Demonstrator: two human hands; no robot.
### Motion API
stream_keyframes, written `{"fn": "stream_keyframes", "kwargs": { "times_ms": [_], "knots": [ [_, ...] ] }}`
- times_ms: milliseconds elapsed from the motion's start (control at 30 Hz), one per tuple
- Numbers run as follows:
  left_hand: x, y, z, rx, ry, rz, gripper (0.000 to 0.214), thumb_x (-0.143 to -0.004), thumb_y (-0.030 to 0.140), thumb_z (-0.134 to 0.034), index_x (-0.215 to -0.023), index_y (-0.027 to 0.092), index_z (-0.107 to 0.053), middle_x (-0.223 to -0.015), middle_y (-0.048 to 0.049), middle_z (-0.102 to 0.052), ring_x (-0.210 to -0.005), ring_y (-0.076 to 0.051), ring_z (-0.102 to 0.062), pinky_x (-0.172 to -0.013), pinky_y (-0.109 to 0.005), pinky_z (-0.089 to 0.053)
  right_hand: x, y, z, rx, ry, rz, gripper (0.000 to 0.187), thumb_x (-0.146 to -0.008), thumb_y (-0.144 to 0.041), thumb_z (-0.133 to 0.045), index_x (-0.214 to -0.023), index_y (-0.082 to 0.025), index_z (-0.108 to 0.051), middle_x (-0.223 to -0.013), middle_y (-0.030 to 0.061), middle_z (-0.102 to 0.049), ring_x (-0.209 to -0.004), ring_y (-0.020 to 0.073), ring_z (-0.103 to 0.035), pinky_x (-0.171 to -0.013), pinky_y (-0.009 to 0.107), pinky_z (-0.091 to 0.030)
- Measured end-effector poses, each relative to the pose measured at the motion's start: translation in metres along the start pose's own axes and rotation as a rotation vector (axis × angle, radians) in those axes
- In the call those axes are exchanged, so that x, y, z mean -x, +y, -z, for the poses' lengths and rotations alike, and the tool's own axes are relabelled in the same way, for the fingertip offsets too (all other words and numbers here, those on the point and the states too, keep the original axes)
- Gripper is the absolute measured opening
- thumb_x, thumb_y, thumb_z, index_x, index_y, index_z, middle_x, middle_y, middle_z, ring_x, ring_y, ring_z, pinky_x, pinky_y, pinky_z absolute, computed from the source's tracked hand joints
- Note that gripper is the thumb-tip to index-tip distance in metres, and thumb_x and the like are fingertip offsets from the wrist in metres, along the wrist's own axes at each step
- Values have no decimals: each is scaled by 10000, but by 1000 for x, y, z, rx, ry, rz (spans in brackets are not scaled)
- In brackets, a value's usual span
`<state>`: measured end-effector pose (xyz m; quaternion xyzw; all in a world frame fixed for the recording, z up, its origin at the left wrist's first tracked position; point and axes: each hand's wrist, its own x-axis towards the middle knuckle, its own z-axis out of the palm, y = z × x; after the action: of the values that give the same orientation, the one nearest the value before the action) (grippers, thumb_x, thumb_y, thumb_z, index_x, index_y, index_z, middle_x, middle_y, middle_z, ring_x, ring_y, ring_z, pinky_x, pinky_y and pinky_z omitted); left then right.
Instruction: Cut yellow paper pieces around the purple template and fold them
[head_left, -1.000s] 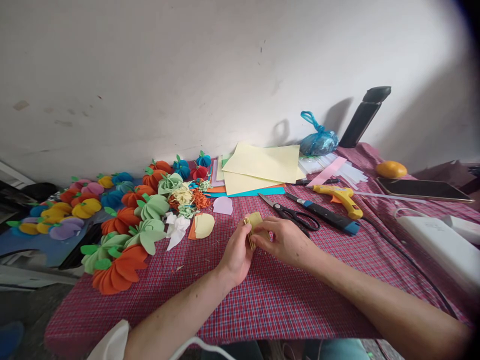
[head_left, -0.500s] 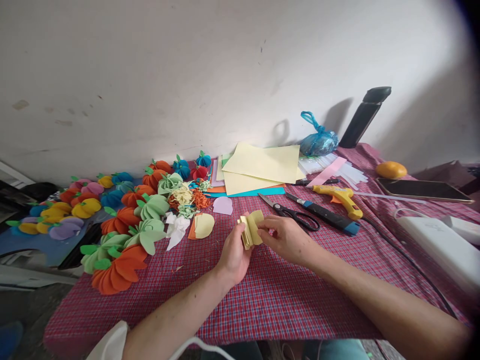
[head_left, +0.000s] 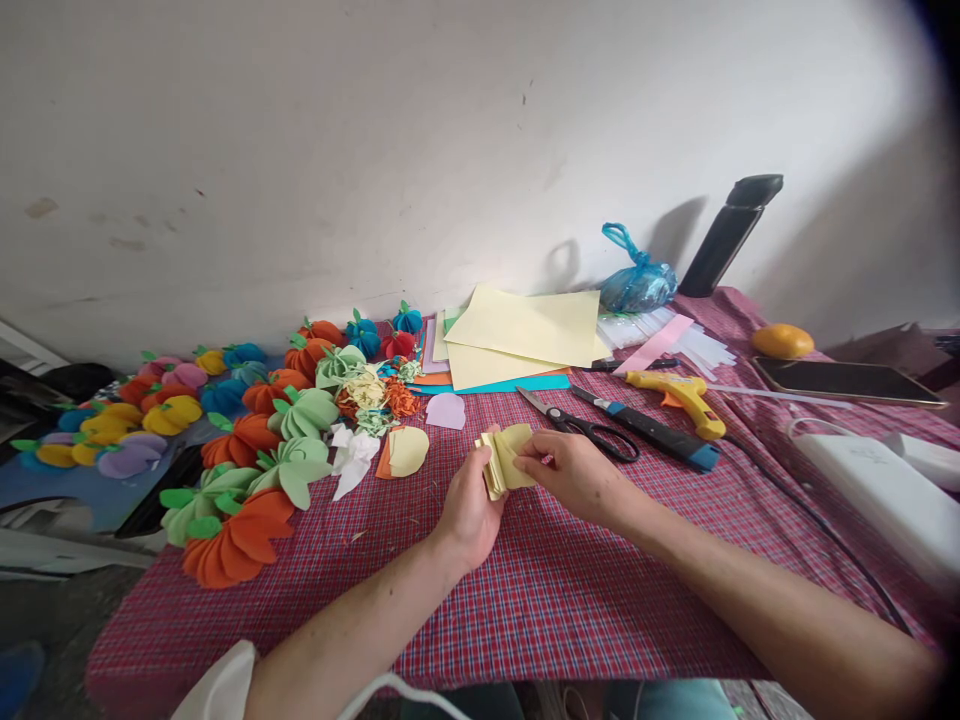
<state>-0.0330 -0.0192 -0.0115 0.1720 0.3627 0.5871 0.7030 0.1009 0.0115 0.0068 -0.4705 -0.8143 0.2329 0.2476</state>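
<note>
Pale yellow folded paper pieces (head_left: 495,470) form a small stack, gripped at its left side by my left hand (head_left: 471,505). With bent, pinching fingers, my right hand (head_left: 574,470) holds the right edge of the outermost yellow leaf, which is spread away from the stack. Just beyond my right hand lie black-handled scissors (head_left: 592,432) and a black and blue utility knife (head_left: 660,435). Left of my left hand, a cut yellow paper shape (head_left: 409,451) rests on an orange one, with a lilac shape (head_left: 446,411) behind it.
Several paper pumpkins (head_left: 240,450) crowd the left side, beside shredded paper (head_left: 367,390) and crumpled white tissue (head_left: 351,455). Yellow sheets (head_left: 525,335) lie at the back. On the right are a yellow glue gun (head_left: 686,395) with a cord, a phone (head_left: 847,380) and a white power bank (head_left: 877,490).
My right hand has shifted slightly to the right, drawing the outer yellow leaf further open. My left hand and the stack stay in place.
</note>
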Motion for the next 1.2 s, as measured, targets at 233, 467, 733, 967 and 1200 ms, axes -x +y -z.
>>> {"fn": "stream_keyframes", "kwargs": {
  "times_ms": [233,467,733,967,1200],
  "knots": [
    [-2,0,2,28,-17,-11,365,-805,277,-478,-1154,187,-535,-1118,-53,-607,-986,-165,-556,-770,-245,-444,0,-5,3,-55,-3,-77,194,-782,-283,-525,-653,-165,-608,-651,-2,-601,-568,110,-507,-529,216,-340],
    [-2,-1,4,28,-43,-26,375,-810,282,-471,-1170,186,-519,-1104,-61,-611,-1000,-188,-560,-799,-275,-447,-1,1,1,-70,22,-102,187,-759,-299,-559,-632,-170,-605,-615,-15,-593,-544,104,-501,-512,212,-331],
    [-2,-1,3,30,-31,-29,374,-811,257,-465,-1173,174,-512,-1116,-68,-604,-1005,-189,-557,-819,-287,-445,-1,5,-4,-75,39,-117,208,-744,-329,-582,-605,-174,-578,-578,-28,-573,-521,98,-480,-489,208,-310],
    [-2,-1,2,33,-21,-34,344,-807,245,-466,-1136,182,-545,-1049,-53,-622,-911,-159,-572,-752,-261,-449,-1,2,-3,-83,84,-95,121,-717,-294,-606,-692,-188,-552,-617,-32,-579,-538,104,-496,-501,206,-328],
    [-2,-1,3,25,-46,-48,351,-814,264,-454,-1144,180,-538,-1023,-52,-621,-857,-154,-569,-716,-262,-442,0,4,-4,-120,95,-44,137,-740,-266,-586,-867,-216,-568,-643,-35,-591,-531,105,-509,-503,203,-357]
  ]
}}
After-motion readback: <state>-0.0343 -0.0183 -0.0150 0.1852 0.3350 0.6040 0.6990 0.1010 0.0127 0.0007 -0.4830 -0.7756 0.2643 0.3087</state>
